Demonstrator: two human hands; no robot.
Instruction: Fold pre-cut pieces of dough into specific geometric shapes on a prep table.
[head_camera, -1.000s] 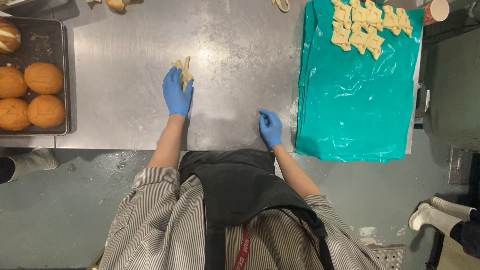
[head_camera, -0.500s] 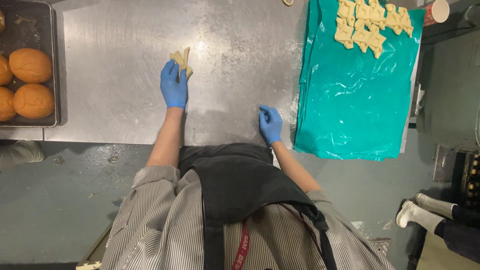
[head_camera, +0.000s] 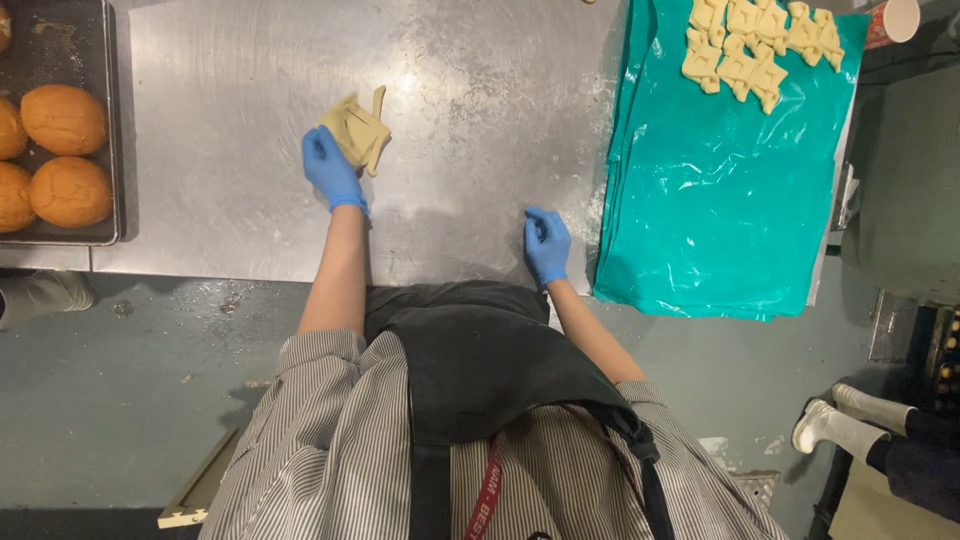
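We count 4 buns (head_camera: 65, 119) on the tray (head_camera: 112, 120), 2 cut off. Left hand (head_camera: 330, 168) fingers grip 1 folded dough piece (head_camera: 357, 130); right hand (head_camera: 546, 243) curled, empty.

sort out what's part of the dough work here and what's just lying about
In hand:
left hand touching the cut dough piece
right hand resting on the steel table
shaped dough pieces on the teal sheet

Lying about:
tray of baked buns
paper cup

Counts: four whole brown buns (head_camera: 65, 118) seen on the dark tray (head_camera: 112, 150), a fifth cut off at the top edge. One folded dough piece (head_camera: 357, 130) on the steel table (head_camera: 480, 120). One teal plastic sheet (head_camera: 720, 200). Cut dough shapes (head_camera: 760, 45) clustered, too overlapped to be counted. Two blue gloves.
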